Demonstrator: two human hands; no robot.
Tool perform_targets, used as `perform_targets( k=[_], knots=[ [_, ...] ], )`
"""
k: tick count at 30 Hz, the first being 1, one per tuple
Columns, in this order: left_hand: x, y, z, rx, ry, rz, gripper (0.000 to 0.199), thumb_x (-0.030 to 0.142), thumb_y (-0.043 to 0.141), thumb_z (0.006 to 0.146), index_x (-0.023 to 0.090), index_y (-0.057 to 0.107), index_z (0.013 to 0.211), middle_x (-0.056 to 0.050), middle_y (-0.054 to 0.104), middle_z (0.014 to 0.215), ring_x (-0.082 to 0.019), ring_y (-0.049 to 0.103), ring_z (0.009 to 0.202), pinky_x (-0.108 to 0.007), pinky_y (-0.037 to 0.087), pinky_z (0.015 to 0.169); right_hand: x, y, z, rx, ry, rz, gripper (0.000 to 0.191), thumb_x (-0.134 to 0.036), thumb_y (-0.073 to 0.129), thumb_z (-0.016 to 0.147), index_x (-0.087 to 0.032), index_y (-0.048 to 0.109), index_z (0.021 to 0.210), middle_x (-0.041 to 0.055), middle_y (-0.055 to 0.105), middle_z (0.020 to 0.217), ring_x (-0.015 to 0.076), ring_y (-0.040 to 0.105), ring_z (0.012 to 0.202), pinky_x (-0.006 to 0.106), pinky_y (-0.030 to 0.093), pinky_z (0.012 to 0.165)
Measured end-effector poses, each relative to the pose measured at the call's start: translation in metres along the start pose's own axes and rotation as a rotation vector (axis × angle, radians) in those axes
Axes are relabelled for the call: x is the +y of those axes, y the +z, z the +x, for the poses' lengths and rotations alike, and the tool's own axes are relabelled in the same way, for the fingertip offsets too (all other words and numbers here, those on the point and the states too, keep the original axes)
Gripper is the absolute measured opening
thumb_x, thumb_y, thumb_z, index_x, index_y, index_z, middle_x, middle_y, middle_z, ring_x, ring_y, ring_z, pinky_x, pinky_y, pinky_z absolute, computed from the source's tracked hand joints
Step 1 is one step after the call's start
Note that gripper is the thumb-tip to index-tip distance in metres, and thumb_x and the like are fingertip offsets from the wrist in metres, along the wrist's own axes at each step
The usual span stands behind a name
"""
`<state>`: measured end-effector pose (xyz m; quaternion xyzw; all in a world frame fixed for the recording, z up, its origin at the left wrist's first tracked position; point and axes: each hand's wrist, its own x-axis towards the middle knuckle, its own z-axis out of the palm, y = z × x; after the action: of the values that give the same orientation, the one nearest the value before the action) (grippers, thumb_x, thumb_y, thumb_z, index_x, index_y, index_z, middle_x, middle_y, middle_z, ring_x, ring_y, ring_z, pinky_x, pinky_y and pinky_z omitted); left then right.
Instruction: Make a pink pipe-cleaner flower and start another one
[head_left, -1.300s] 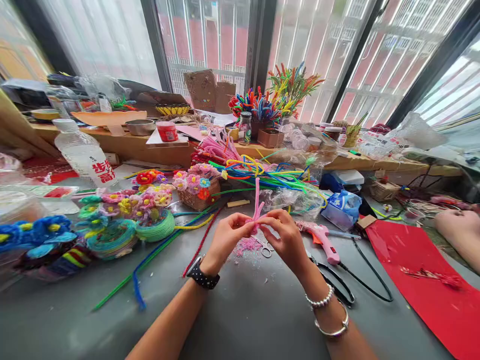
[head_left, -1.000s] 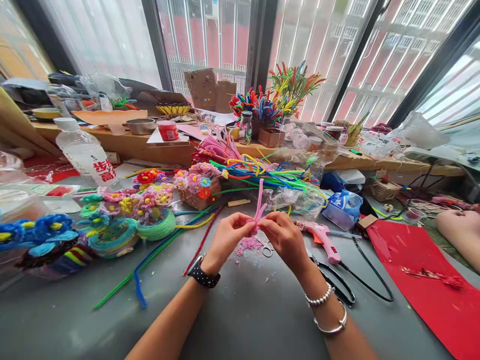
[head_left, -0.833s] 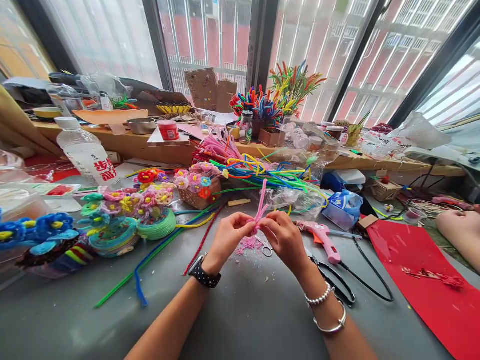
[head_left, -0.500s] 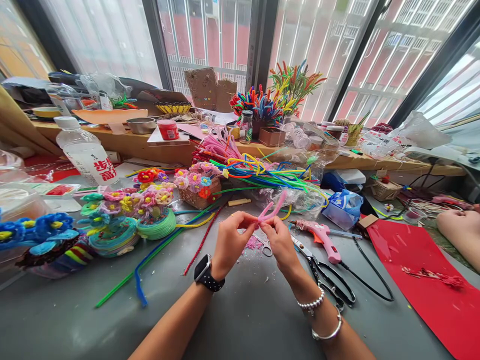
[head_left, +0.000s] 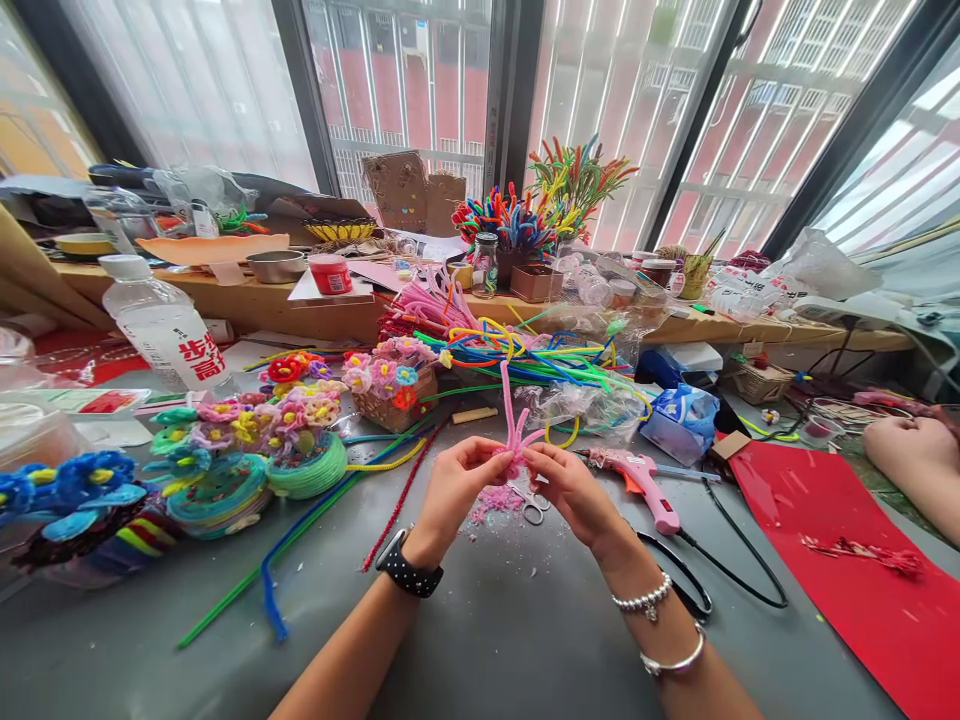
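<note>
A pink pipe-cleaner piece [head_left: 511, 412] stands up between my two hands, with one long stem and shorter ends fanning out at the right. My left hand [head_left: 466, 490] pinches its base from the left, fingers closed. From the right, my right hand [head_left: 574, 492] pinches the same base with thumb and fingertips. My fingers partly hide the lower part. Beneath and just behind my hands lie pink fluff clippings [head_left: 496, 502] and small scissors [head_left: 534, 508] on the grey table [head_left: 480, 640].
At the right are a pink glue gun [head_left: 646, 485], black-handled scissors partly behind my right wrist, a red sheet [head_left: 825, 530] and a person's hand [head_left: 911, 455]. Pipe-cleaner flower pots [head_left: 307, 465] stand left. Loose pipe cleaners [head_left: 525, 350] and a bottle [head_left: 165, 330] are farther back.
The pink piece has turned more upright, and its separate ends now spread apart. My right hand has shifted slightly right and down, its fingers a little more extended. The view has tilted slightly.
</note>
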<state>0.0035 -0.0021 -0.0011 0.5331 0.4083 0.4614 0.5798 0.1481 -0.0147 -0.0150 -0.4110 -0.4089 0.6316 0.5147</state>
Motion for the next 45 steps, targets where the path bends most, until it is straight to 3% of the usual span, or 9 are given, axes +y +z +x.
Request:
perform_targets(
  k=[9,14,22,28,32,36,41,45],
  knots=[
    [-0.004,-0.001,0.001,-0.005,-0.081,-0.094,0.023,0.031,0.066,0.059,0.011,0.061,0.07,-0.004,0.064,0.066,-0.012,0.057,0.06,-0.023,0.046,0.059,0.008,0.002,0.003,-0.067,0.117,0.27,0.018,-0.029,0.069,0.061,-0.013,0.063,0.063,-0.004,0.044,0.057,0.0046,0.036,0.051,0.019,0.03,0.048],
    [-0.006,0.0,0.002,0.027,-0.111,-0.164,0.022,0.029,0.067,0.059,0.011,0.06,0.07,-0.002,0.064,0.065,-0.011,0.058,0.059,-0.022,0.046,0.059,0.014,0.007,0.004,-0.026,0.179,0.401,0.013,-0.025,0.07,0.059,-0.014,0.065,0.065,-0.0039,0.049,0.057,0.0043,0.04,0.051,0.017,0.034,0.05],
    [-0.007,0.001,0.001,0.041,-0.051,-0.157,0.02,0.028,0.066,0.061,0.011,0.06,0.071,-0.002,0.063,0.067,-0.011,0.057,0.062,-0.024,0.046,0.064,0.019,0.012,0.004,0.02,0.202,0.508,0.015,-0.023,0.074,0.054,-0.016,0.065,0.064,-0.0025,0.056,0.063,0.0041,0.045,0.053,0.016,0.036,0.048],
    [-0.004,0.0,0.001,0.006,-0.016,-0.158,0.022,0.028,0.063,0.065,0.012,0.059,0.08,-0.003,0.062,0.076,-0.012,0.057,0.072,-0.024,0.044,0.068,0.014,0.009,0.004,0.021,0.186,0.388,0.02,-0.028,0.072,0.056,-0.018,0.064,0.071,-0.0032,0.054,0.065,0.0046,0.043,0.052,0.018,0.034,0.048],
    [-0.002,-0.007,0.004,0.009,-0.049,-0.157,0.03,0.028,0.065,0.062,0.014,0.055,0.087,-0.003,0.062,0.076,-0.012,0.058,0.07,-0.021,0.042,0.061,0.003,0.0,0.003,0.104,0.025,0.239,0.022,-0.033,0.069,0.058,-0.018,0.062,0.072,-0.004,0.051,0.064,0.0055,0.04,0.051,0.019,0.031,0.048],
    [0.001,-0.009,0.004,-0.068,-0.134,-0.102,0.033,0.028,0.067,0.06,0.014,0.055,0.087,-0.004,0.063,0.075,-0.012,0.058,0.07,-0.019,0.04,0.057,-0.004,-0.004,0.0,0.123,-0.092,0.012,0.022,-0.032,0.069,0.059,-0.019,0.061,0.075,-0.0055,0.05,0.063,0.0051,0.035,0.051,0.02,0.027,0.048],
    [-0.001,-0.004,0.002,-0.119,-0.173,-0.174,0.028,0.032,0.064,0.063,0.015,0.06,0.084,-0.005,0.063,0.082,-0.013,0.058,0.076,-0.022,0.043,0.067,-0.001,0.003,-0.001,0.156,-0.144,-0.087,0.019,-0.034,0.067,0.06,-0.018,0.058,0.063,-0.0052,0.05,0.058,0.0055,0.029,0.046,0.022,0.02,0.044],
    [-0.004,-0.003,0.002,-0.136,-0.186,-0.211,0.026,0.031,0.066,0.062,0.012,0.06,0.078,-0.005,0.062,0.079,-0.014,0.059,0.076,-0.026,0.045,0.074,0.001,0.005,-0.001,0.103,-0.196,-0.141,0.018,-0.034,0.065,0.062,-0.017,0.06,0.064,-0.0048,0.05,0.057,0.0061,0.032,0.048,0.022,0.024,0.046]
  ],
)
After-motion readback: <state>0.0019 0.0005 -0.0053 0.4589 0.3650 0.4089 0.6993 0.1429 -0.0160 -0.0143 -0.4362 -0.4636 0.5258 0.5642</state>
